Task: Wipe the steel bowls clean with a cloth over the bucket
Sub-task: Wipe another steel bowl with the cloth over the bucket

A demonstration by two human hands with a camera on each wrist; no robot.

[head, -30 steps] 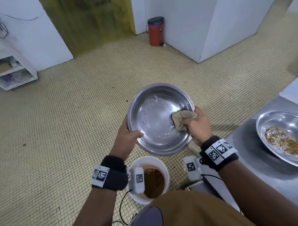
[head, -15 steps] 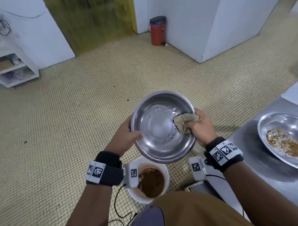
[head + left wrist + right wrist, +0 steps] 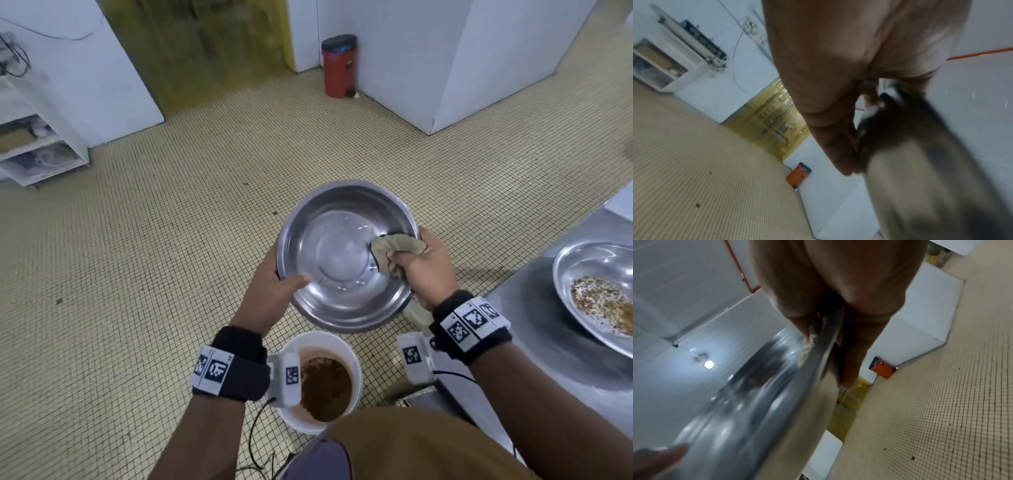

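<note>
Your round shiny steel bowl [image 3: 342,260] is tilted toward you, in the air above the white plastic bucket [image 3: 356,363] with brown liquid on the tiled floor. Your left hand [image 3: 270,294] grips its near-left rim, thumb inside. Your right hand [image 3: 424,267] has fingers curled around the crumpled beige cloth [image 3: 394,250], pressing it on the bowl's inner right wall.

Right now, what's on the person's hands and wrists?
Both hands are bare. The left hand and right hand each have a black wristband carrying white panels with black square fiducial markers, plus a white camera block with its own marker. Thin black cables trail from both.
</note>
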